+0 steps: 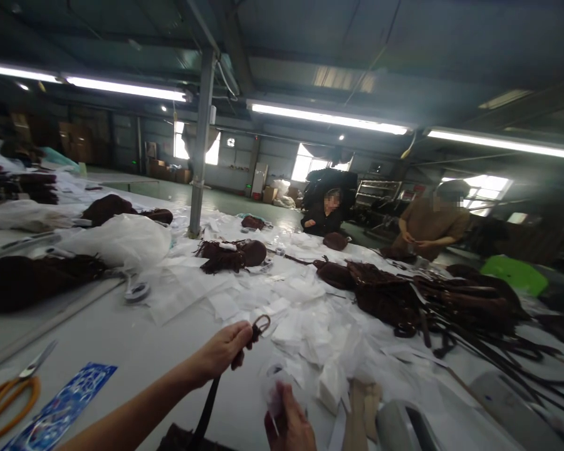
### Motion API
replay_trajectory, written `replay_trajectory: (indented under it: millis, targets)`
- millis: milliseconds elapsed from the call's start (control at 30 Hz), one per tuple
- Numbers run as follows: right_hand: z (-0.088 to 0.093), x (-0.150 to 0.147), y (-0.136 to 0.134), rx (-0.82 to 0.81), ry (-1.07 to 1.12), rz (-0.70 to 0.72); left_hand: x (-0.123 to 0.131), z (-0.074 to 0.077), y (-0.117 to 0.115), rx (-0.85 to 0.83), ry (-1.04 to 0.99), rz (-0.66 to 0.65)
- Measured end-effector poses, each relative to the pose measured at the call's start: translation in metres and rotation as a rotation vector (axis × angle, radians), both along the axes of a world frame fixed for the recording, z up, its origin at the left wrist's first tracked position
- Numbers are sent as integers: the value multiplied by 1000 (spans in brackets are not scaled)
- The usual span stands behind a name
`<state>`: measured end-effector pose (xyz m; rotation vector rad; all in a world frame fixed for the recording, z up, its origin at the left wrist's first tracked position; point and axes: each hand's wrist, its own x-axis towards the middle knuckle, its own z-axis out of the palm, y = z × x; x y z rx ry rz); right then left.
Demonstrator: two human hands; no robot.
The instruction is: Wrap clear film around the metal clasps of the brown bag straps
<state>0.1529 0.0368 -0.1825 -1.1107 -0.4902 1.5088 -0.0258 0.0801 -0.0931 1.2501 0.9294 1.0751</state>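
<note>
My left hand is closed around the end of a dark brown strap. A metal loop clasp sticks out past its thumb. The strap hangs down to a dark brown bag, mostly cut off at the bottom edge. To its right, my right hand pinches a roll of translucent tape, a little blurred. White paper sheets lie heaped just beyond both hands.
Orange-handled scissors and a blue patterned sheet lie at left. A grey tape dispenser stands at lower right. Brown fringed bags pile up at right. Two co-workers stand across the table, beyond a metal post.
</note>
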Motion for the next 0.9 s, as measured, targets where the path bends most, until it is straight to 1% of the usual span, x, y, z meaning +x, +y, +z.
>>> replay_trajectory:
  millis: [100, 167, 233, 267, 300, 367, 500, 600, 700, 767, 833, 900]
  targets:
    - [35, 3, 8, -127, 182, -133, 8, 1, -15, -20, 90, -101]
    - [55, 2, 9, -159, 286, -209, 14, -3, -24, -52, 185, -144]
    - [67, 1, 9, -163, 323, -234, 18, -9, -30, -54, 238, -162]
    - [69, 1, 10, -165, 334, -239, 20, -13, -32, -44, 229, -161]
    - [68, 2, 11, -165, 344, -242, 22, -16, -33, -36, 209, -157]
    - [60, 2, 14, -161, 355, -238, 23, -21, -33, -40, 165, -145]
    - [44, -1, 18, -122, 386, -208, 22, -26, -28, -55, 151, -80]
    - [42, -6, 18, -169, 413, -179, 21, -27, -26, -51, 157, -35]
    - [39, -13, 18, -247, 408, -179, 23, -30, -26, -62, 183, -53]
    - [36, -17, 18, -261, 391, -185, 25, -33, -26, -50, 200, -41]
    - [35, -19, 18, -267, 363, -177, 28, -36, -28, -7, 169, 15]
    - [41, -19, 16, -270, 335, -185, 29, -36, -30, 56, 97, 57]
